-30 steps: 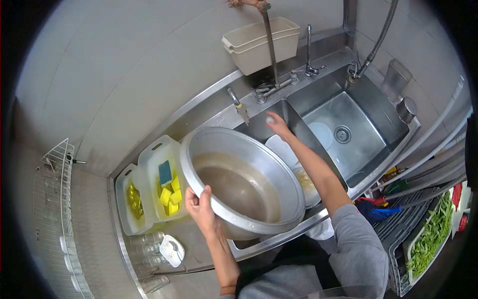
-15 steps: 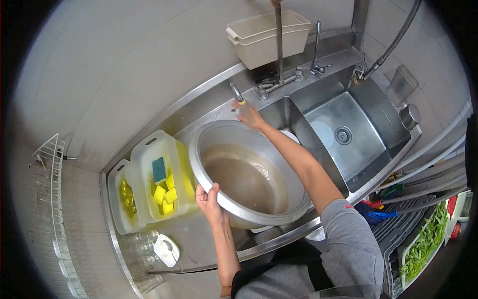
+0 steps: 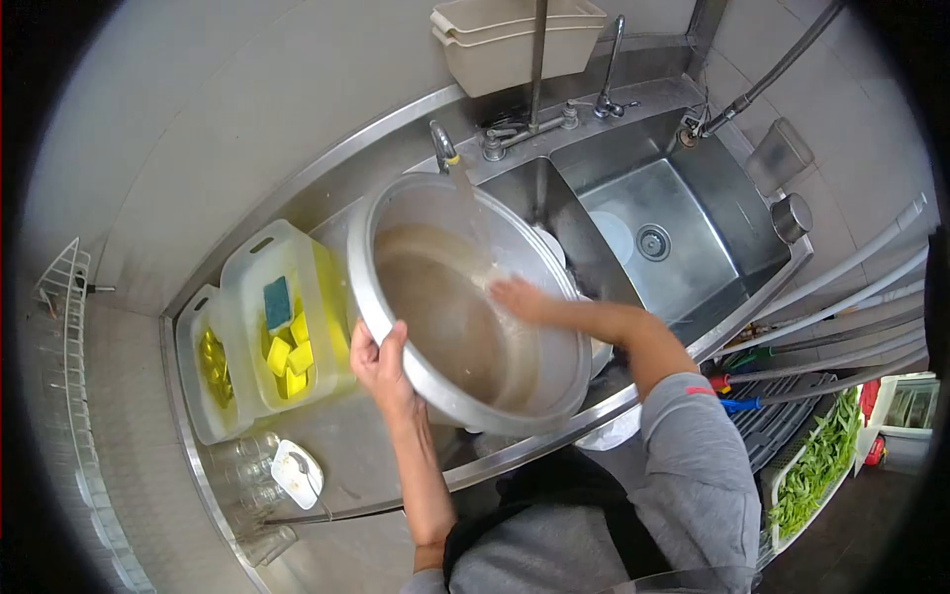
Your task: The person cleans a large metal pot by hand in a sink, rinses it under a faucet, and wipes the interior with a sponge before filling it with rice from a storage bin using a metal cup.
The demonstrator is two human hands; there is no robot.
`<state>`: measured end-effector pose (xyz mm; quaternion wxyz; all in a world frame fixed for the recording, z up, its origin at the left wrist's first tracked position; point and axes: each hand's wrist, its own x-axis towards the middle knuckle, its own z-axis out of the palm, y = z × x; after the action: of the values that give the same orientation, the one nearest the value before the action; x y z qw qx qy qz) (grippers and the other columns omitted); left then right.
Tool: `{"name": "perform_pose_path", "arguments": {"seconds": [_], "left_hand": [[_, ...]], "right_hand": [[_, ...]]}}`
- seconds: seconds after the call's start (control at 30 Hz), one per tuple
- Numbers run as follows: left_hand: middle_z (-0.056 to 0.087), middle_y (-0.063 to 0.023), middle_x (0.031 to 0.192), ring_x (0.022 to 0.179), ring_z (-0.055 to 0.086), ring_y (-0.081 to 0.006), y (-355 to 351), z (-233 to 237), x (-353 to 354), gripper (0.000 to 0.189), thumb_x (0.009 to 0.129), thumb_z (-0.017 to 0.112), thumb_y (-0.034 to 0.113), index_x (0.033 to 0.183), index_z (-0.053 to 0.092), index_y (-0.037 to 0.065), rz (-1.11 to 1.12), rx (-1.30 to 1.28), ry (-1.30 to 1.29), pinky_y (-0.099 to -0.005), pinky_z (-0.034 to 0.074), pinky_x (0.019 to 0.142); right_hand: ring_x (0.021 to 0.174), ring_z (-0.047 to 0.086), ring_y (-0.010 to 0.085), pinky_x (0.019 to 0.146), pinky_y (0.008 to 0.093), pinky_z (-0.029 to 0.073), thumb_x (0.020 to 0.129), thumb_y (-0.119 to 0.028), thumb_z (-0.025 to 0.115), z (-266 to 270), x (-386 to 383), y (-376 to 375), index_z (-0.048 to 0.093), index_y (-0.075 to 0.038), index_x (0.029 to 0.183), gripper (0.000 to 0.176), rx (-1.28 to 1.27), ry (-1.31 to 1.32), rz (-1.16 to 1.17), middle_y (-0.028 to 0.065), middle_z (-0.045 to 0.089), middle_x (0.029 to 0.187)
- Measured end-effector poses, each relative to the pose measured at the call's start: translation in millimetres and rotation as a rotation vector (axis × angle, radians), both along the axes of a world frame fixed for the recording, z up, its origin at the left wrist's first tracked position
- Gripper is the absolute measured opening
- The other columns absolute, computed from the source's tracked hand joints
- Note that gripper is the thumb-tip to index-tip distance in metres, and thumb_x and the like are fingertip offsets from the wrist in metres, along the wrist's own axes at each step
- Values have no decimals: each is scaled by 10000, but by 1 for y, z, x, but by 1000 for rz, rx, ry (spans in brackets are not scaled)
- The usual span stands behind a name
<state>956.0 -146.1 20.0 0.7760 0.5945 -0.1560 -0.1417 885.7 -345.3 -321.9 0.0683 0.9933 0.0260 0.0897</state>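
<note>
A large metal pot [image 3: 358, 267] is tilted over the sink counter, with cloudy brownish water [image 3: 435, 297] in its bottom. My left hand [image 3: 384, 368] grips the near left rim, thumb over the edge. Inside the pot, just above or at the water, is my right hand [image 3: 520, 300]; motion smears its fingers. Water runs from a curved faucet [image 3: 441, 144] into the pot past the back rim. White dishes [image 3: 550, 246] show partly behind the pot's right side.
Left of the pot stand plastic bins [image 3: 259, 247] with yellow sponge pieces and a green scouring pad [image 3: 277, 303]. Glasses and a white dish [image 3: 297, 473] lie nearer. On the right are a steel sink basin [image 3: 683, 287], hoses [image 3: 831, 267] and a crate of leafy greens [image 3: 816, 465].
My right hand has moved from the faucet down into the pot. Water now streams from the faucet. The pot appears more tilted, its rim still in my left hand.
</note>
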Motion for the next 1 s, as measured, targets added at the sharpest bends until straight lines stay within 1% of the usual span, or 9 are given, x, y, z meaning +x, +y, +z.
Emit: {"name": "perform_pose_path", "arguments": {"seconds": [0.03, 0.07, 0.2, 0.43, 0.53, 0.67, 0.73, 0.9, 1.0], "left_hand": [[487, 39, 676, 587, 420, -35, -1, -13, 5, 97, 723, 551, -17, 790, 539, 51, -54, -24, -33, -184, 312, 530], [485, 39, 672, 587, 413, -35, -7, -18, 3, 90, 722, 554, -21, 770, 535, 53, -41, -23, -32, -185, 305, 528], [339, 36, 663, 596, 306, -53, -17, -43, -6, 237, 692, 577, -45, 604, 386, 64, -93, 48, -110, -194, 243, 559], [317, 32, 654, 594, 290, -61, 1, -34, -3, 259, 683, 579, -40, 587, 363, 66, -80, 44, -50, -197, 232, 557], [341, 35, 657, 590, 317, -50, 12, -31, 0, 245, 699, 567, -41, 589, 383, 76, -75, 27, 12, -195, 249, 557], [412, 37, 677, 606, 383, -44, 14, -39, 1, 189, 716, 555, -44, 627, 436, 73, -68, -13, 147, -192, 299, 580], [475, 33, 696, 630, 428, -44, 10, -52, 3, 137, 725, 549, -43, 671, 481, 63, -70, -82, 204, -190, 334, 603], [524, 19, 699, 615, 454, -42, -3, -48, -3, 96, 737, 547, -39, 719, 517, 51, -61, -140, 266, -186, 356, 589], [530, 17, 711, 622, 462, -42, -4, -46, 0, 88, 744, 540, -41, 738, 528, 46, -59, -180, 274, -186, 360, 593]], "right_hand": [[1188, 344, 284, 959, 404, 301, 758, -238, 514, 18, -21, 52, 379, -46, 1225, 522, 605, 372, -416, 126, 371, 1283], [1096, 433, 293, 924, 404, 337, 817, -296, 454, -80, -30, 101, 409, -53, 1194, 451, 1020, 24, -449, 152, 417, 1236], [1064, 448, 290, 929, 397, 330, 826, -277, 445, 50, -6, 139, 457, -38, 1111, 372, 1070, 227, 187, 149, 457, 1176], [1009, 475, 286, 938, 385, 318, 843, -242, 428, 34, -74, 142, 542, -13, 966, 284, 1240, 215, 840, 146, 527, 1071], [1121, 410, 330, 965, 406, 290, 766, -131, 463, -16, -74, 50, 530, -31, 1061, 319, 472, 369, 473, 195, 469, 1166], [786, 578, 272, 689, 382, 436, 723, -87, 471, -22, -7, -9, 591, -27, 843, 180, 793, -89, -205, 138, 611, 870], [750, 587, 214, 673, 335, 471, 775, -63, 461, 23, 37, -14, 592, -21, 867, 165, 1510, -255, -775, 83, 605, 834], [685, 585, 164, 518, 281, 473, 797, -102, 467, 61, 94, -64, 616, -13, 856, 183, 2214, -106, -960, 95, 612, 790], [680, 592, 176, 523, 288, 483, 790, -121, 476, 80, 89, -83, 606, -11, 893, 198, 1434, 269, -708, 94, 611, 779]]}}
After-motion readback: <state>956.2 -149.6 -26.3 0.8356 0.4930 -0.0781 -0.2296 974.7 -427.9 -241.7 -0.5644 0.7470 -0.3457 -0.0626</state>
